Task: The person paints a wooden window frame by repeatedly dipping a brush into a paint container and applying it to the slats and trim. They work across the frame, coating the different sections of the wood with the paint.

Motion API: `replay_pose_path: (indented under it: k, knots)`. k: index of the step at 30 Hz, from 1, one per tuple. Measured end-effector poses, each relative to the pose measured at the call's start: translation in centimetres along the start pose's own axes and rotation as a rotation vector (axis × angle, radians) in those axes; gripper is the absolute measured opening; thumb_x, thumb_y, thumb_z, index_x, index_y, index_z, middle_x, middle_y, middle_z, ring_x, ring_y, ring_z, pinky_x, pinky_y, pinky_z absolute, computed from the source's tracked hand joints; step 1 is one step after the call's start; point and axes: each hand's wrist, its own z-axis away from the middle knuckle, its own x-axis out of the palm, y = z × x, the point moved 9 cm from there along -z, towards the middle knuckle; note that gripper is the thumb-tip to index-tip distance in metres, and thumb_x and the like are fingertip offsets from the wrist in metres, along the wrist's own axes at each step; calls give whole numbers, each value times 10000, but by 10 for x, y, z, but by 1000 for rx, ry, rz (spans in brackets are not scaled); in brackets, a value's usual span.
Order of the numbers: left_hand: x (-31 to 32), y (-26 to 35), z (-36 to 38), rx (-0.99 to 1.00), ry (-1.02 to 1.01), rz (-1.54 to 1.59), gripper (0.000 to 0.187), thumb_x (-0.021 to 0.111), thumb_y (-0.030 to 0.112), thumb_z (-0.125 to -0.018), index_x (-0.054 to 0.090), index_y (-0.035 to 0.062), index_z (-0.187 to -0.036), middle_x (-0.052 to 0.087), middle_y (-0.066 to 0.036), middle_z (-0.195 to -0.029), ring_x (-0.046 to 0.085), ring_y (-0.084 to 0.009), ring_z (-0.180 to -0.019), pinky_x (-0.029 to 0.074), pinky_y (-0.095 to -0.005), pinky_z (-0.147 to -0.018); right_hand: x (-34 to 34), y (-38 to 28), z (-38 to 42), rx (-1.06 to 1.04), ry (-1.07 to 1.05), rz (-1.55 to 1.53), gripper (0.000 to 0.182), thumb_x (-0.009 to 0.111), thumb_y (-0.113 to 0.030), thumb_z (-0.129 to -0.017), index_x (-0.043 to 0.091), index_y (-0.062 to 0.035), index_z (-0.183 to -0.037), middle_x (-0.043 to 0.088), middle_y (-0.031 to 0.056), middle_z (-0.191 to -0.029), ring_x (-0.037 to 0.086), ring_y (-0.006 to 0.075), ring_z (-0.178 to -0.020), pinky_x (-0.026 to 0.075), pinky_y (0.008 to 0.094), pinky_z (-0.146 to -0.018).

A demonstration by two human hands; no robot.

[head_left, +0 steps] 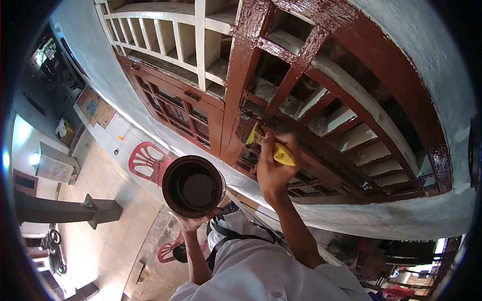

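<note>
My right hand (275, 170) is closed around a yellow-handled paintbrush (284, 154), its head held at the brown window frame (240, 95) where the bars meet. The bristles are hard to make out against the dark wood. My left hand (193, 221) supports a paint can (170, 176) from below, with its mouth facing me. Dark brown paint (197, 188) lies inside the can. Glossy brown covers the right-hand lattice bars (341, 133), while the lattice at upper left (201, 45) is cream.
Brown window shutters (175, 108) with small panes sit below the cream lattice, in a pale blue-grey wall (401, 220). Far below are a red plastic chair (145, 159), a tiled floor (120, 215), a dark pillar (55, 208) and a parked motorcycle (54, 248).
</note>
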Motion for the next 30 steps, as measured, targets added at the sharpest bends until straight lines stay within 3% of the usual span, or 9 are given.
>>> replay_pose_path:
  k: [1, 4, 8, 9, 12, 15, 24, 27, 30]
  knots:
    - [-1, 1, 1, 0, 12, 6, 1206, 901, 517, -492, 289, 10, -1399, 528, -106, -1266, 566, -288, -1117, 463, -438, -945, 1, -5, -1, -17, 5, -14, 130, 620, 29, -867, 522, 4, -786, 539, 31, -702, 508, 68, -643, 428, 237, -571]
    - [1, 1, 1, 3, 29, 14, 1207, 903, 512, -491, 287, 11, -1401, 525, -108, -1269, 563, -288, -1121, 462, -438, -948, 21, -10, 0, -116, -16, 15, 129, 643, 21, -848, 534, -9, -786, 545, 44, -699, 516, 87, -631, 429, 253, -568]
    - [-3, 0, 6, 3, 41, 7, 1209, 904, 504, -490, 283, 11, -1402, 522, -110, -1273, 560, -288, -1125, 459, -438, -953, 43, 41, 29, 197, -123, -31, 128, 664, -2, -834, 549, -15, -777, 571, 68, -717, 541, 120, -625, 437, 272, -563]
    - [-4, 0, 7, 2, 46, 5, 1209, 905, 503, -490, 282, 11, -1403, 521, -110, -1274, 560, -288, -1126, 459, -438, -954, 39, 41, 36, 156, -152, 100, 121, 674, 14, -819, 560, -9, -784, 589, 84, -738, 563, 123, -636, 444, 265, -567]
    - [-8, -2, 12, -9, 50, 0, 1211, 906, 497, -489, 279, 12, -1404, 519, -112, -1276, 557, -288, -1130, 457, -439, -957, 23, 13, 34, -46, -125, -65, 130, 679, 44, -802, 561, -8, -788, 583, 89, -736, 567, 141, -626, 445, 265, -561]
    - [-12, -5, 9, -2, 52, -5, 1212, 907, 492, -489, 276, 12, -1405, 516, -113, -1279, 555, -289, -1133, 456, -439, -960, 17, -10, 14, -228, -92, -58, 134, 676, 32, -817, 555, -15, -851, 560, 106, -747, 586, 210, -633, 464, 298, -561]
    - [-15, -7, 4, 7, 48, -7, 1216, 911, 476, -487, 268, 13, -1409, 509, -118, -1288, 548, -289, -1143, 451, -440, -970, -12, -3, 22, -105, -35, 113, 142, 652, 61, -791, 564, -20, -867, 577, 111, -788, 608, 214, -658, 486, 314, -580]
    - [-10, -7, 2, 12, 38, -4, 1218, 913, 470, -486, 265, 13, -1410, 506, -119, -1291, 546, -289, -1146, 450, -440, -974, -10, -25, 13, -198, -26, 60, 133, 635, 88, -804, 534, 1, -806, 534, 104, -725, 535, 182, -591, 442, 281, -558]
    - [-5, -6, 0, 21, 22, -2, 1219, 914, 465, -485, 262, 14, -1412, 504, -120, -1294, 544, -289, -1150, 448, -440, -977, 1, -18, 14, -144, -116, 195, 169, 667, 50, -755, 542, -26, -840, 546, 111, -770, 618, 248, -625, 494, 326, -543]
